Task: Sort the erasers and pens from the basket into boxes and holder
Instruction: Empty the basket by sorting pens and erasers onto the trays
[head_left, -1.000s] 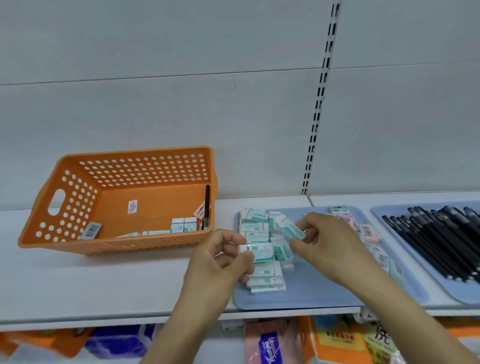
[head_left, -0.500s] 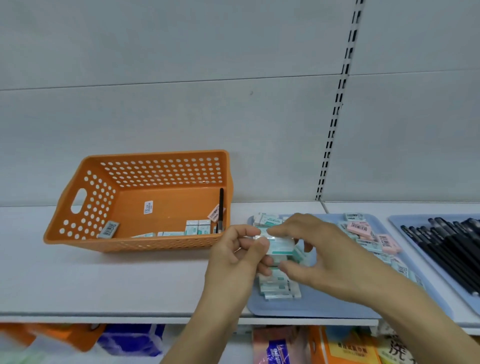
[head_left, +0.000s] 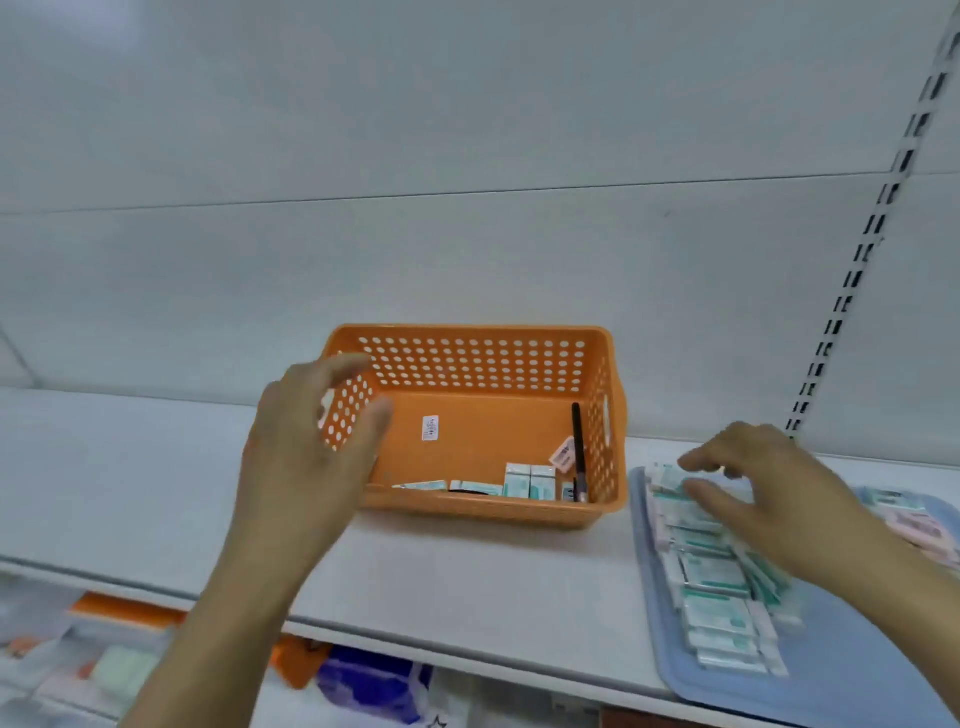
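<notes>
Sorting is nearly done, we think. Our orange basket on the shelf holds only a few erasers and one black pen. Our blue tray holds many sorted erasers. Our left hand hangs wide near the basket, holding nothing. Our right hand spreads over the tray's erasers.

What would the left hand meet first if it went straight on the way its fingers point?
Probably the orange basket: the left hand points at its near-left perforated wall. Depth is unclear.
</notes>
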